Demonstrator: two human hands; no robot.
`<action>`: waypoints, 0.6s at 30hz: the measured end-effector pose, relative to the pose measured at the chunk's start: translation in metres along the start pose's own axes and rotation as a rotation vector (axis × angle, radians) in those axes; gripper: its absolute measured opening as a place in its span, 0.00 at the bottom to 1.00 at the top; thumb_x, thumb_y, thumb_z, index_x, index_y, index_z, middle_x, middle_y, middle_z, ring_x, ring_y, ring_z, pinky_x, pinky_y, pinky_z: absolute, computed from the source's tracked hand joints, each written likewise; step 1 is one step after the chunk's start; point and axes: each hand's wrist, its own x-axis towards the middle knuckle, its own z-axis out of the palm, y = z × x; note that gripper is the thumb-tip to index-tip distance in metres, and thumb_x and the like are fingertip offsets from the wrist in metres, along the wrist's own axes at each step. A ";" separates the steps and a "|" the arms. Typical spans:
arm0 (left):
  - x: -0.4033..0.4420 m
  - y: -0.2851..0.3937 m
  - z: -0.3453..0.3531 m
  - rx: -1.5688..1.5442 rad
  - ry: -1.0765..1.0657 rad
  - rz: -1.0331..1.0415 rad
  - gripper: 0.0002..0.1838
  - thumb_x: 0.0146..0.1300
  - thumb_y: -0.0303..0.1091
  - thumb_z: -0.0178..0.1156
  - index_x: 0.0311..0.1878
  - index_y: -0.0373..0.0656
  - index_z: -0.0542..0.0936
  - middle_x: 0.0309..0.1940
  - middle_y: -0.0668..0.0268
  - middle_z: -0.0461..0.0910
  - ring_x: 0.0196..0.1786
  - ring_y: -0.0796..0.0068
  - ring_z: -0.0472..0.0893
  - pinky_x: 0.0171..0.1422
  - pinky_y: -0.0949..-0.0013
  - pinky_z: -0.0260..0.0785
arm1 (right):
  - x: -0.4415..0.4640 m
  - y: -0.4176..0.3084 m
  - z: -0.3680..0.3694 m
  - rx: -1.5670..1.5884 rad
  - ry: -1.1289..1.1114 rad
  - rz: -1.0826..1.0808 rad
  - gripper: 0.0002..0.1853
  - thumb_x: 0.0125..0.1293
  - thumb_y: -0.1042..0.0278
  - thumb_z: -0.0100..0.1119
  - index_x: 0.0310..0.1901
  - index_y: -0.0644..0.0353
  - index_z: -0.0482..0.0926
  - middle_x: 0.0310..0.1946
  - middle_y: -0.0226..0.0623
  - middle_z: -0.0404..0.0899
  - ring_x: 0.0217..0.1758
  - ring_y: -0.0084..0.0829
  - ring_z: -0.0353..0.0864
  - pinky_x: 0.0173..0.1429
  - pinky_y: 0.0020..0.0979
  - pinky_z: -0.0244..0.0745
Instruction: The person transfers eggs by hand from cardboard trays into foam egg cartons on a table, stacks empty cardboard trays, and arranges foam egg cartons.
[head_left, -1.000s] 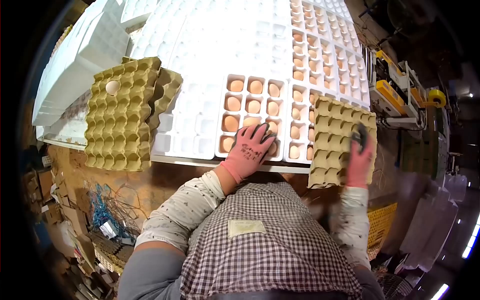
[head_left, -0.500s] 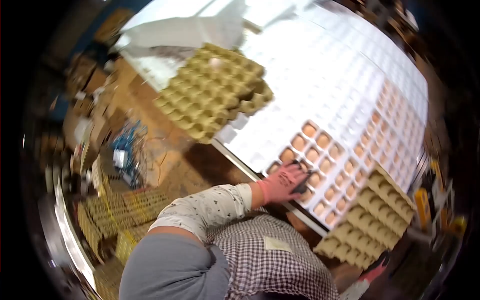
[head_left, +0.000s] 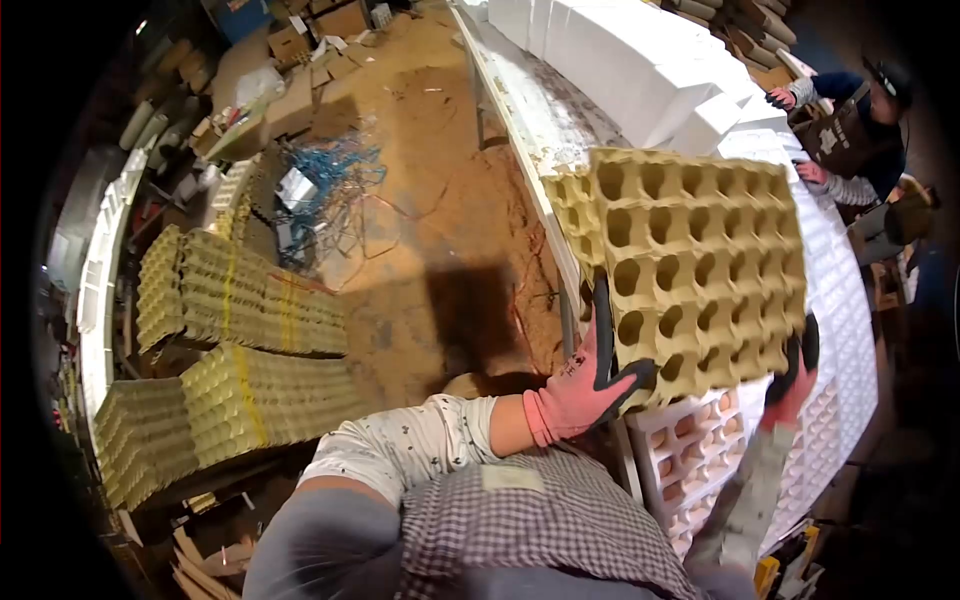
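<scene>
We hold a yellowish-brown pulp egg tray [head_left: 705, 275] between our 2 hands, both in pink gloves with black fingertips. Our left hand [head_left: 583, 388] grips its lower left corner, thumb across the near edge and fingers running up the side; our right hand [head_left: 793, 385] is closed on its right edge, near the lower corner. The tray is above the near end of the worktop [head_left: 562, 97], tilted with its cups towards us, and a second pulp tray [head_left: 570, 212] shows just beside it on the left.

Below it, near our right forearm, eggs [head_left: 706, 412] sit in white foam trays [head_left: 845, 295], which spread away to the right. White foam blocks [head_left: 625, 65] stand farther along. A co-worker [head_left: 850, 140] has gloved hands near them. To our left, bundled pulp trays [head_left: 265, 395] are near a blue tangle of cord [head_left: 335, 170] on the floor [head_left: 400, 230].
</scene>
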 end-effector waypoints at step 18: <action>0.127 -0.128 -0.479 0.324 -0.085 -0.364 0.36 0.65 0.47 0.59 0.71 0.41 0.61 0.65 0.51 0.65 0.64 0.50 0.69 0.71 0.58 0.61 | 0.167 -0.023 0.384 -0.761 -0.259 -0.156 0.22 0.73 0.67 0.54 0.62 0.76 0.69 0.62 0.49 0.73 0.64 0.39 0.72 0.69 0.35 0.65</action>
